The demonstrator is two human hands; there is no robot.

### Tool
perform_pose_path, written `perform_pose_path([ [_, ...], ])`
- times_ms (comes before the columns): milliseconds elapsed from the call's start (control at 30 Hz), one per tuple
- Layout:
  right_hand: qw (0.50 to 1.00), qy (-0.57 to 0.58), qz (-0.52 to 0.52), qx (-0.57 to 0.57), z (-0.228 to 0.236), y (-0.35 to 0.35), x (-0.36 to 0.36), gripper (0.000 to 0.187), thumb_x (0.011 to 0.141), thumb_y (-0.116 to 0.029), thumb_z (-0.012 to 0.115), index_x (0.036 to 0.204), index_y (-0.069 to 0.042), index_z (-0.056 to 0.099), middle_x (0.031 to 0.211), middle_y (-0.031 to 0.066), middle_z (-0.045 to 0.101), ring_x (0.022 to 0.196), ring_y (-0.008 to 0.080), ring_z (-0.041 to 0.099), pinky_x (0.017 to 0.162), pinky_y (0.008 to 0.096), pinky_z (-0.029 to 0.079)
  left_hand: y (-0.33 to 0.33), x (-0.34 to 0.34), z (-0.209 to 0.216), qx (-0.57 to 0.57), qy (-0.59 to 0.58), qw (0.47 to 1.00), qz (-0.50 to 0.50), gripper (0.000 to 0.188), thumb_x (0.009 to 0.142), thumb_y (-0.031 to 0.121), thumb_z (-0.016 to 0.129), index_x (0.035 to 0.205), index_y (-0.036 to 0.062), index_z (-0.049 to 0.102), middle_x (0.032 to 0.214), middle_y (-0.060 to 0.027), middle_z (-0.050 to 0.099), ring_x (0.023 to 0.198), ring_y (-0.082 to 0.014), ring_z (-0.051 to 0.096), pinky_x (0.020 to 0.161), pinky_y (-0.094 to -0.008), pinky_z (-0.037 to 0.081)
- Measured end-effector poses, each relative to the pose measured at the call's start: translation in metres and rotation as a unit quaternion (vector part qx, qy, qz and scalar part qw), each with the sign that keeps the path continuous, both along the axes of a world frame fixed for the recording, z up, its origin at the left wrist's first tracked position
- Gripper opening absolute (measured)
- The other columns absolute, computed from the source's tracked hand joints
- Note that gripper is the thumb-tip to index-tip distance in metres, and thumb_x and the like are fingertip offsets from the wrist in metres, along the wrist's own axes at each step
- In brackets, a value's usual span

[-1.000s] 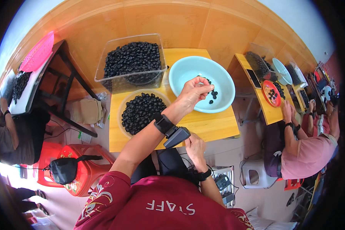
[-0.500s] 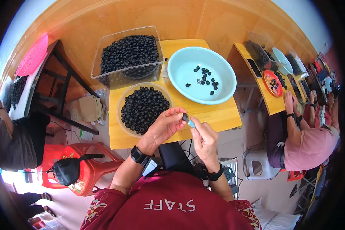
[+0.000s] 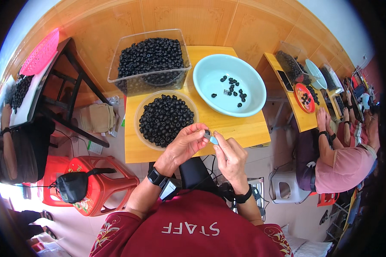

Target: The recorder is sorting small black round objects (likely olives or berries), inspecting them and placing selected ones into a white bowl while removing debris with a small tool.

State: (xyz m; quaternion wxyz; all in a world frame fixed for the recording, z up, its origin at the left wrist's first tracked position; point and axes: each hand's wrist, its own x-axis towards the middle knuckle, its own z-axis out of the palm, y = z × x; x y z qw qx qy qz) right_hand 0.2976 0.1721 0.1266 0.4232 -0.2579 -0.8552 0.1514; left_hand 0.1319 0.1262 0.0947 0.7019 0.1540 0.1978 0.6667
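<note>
Between the fingertips of my left hand [image 3: 183, 146] is a small black round part [image 3: 207, 134], partly covered by the fingers. My right hand [image 3: 231, 157] pinches a small tool with a light-blue handle [image 3: 214, 140], close against the black part; its working end is hard to make out. Both hands are over the front edge of the yellow table [image 3: 236, 132]. Left of them, a round clear tub [image 3: 138, 128] is heaped with black ring-like parts. A light-blue basin [image 3: 206, 100] at the back right has several black parts scattered on its bottom.
Behind the round tub stands a clear rectangular bin [image 3: 116, 70] full of similar black parts. A red stool [image 3: 107, 188] with a black bag [image 3: 72, 187] is at my left. At another yellow table [image 3: 305, 122] on the right, a person in pink [image 3: 345, 167] sits near a red plate [image 3: 299, 104].
The view has shifted slightly, so the tub, bin and basin appear a little further right. My hands keep the black part and blue-handled tool close together.
</note>
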Motion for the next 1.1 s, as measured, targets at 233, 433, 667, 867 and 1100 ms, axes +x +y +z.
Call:
perform_pose_path([
  [233,1.000,-0.015,0.004,0.010,0.000,0.000,0.000,0.033,0.079,-0.006,0.065,0.112,-0.009,0.065,0.063,0.0069,0.048,0.053,0.0227,0.051,0.050,0.0350,0.042,-0.006,-0.003,0.002,0.002,0.000,1.000,0.008,0.012,0.089,0.008,0.061,0.100,0.0037,0.060,0.089,-0.0028,0.062,0.077,-0.0100,0.059,0.071,-0.0223,0.050],
  [433,0.993,-0.029,-0.107,-0.043,-0.028,0.031,0.021,0.028,0.083,-0.007,0.062,0.111,-0.007,0.065,0.064,0.0092,0.050,0.054,0.0251,0.052,0.052,0.0359,0.042,-0.014,0.000,0.017,0.036,0.022,0.998,-0.041,0.013,0.086,0.008,0.064,0.097,0.0020,0.061,0.088,-0.0032,0.062,0.074,-0.0109,0.057,0.067,-0.0216,0.048],
  [667,0.980,-0.125,-0.114,-0.100,-0.060,0.030,0.021,0.023,0.085,-0.011,0.060,0.106,-0.010,0.066,0.072,0.0132,0.059,0.064,0.0336,0.060,0.058,0.0423,0.046,0.011,-0.003,-0.005,-0.009,0.058,0.998,0.013,0.012,0.087,0.007,0.062,0.098,0.0028,0.059,0.091,-0.0044,0.062,0.079,-0.0116,0.059,0.072,-0.0229,0.050],
  [867,0.966,-0.159,-0.119,-0.164,-0.089,0.024,0.021,0.022,0.086,-0.014,0.057,0.106,-0.008,0.065,0.085,0.0183,0.064,0.075,0.0380,0.062,0.065,0.0448,0.048,0.089,0.007,0.000,-0.021,0.155,0.986,0.061,0.030,0.086,0.005,0.063,0.113,0.0005,0.053,0.109,-0.0105,0.056,0.093,-0.0176,0.061,0.082,-0.0254,0.051],
  [1100,0.974,-0.115,-0.108,-0.162,-0.102,0.027,0.021,0.022,0.087,-0.014,0.057,0.105,-0.006,0.065,0.084,0.0200,0.064,0.076,0.0392,0.061,0.066,0.0450,0.048,0.080,-0.010,0.013,0.022,0.293,0.943,0.156,0.045,0.082,0.002,0.064,0.124,-0.0016,0.051,0.120,-0.0172,0.055,0.094,-0.0214,0.064,0.081,-0.0289,0.053],
])
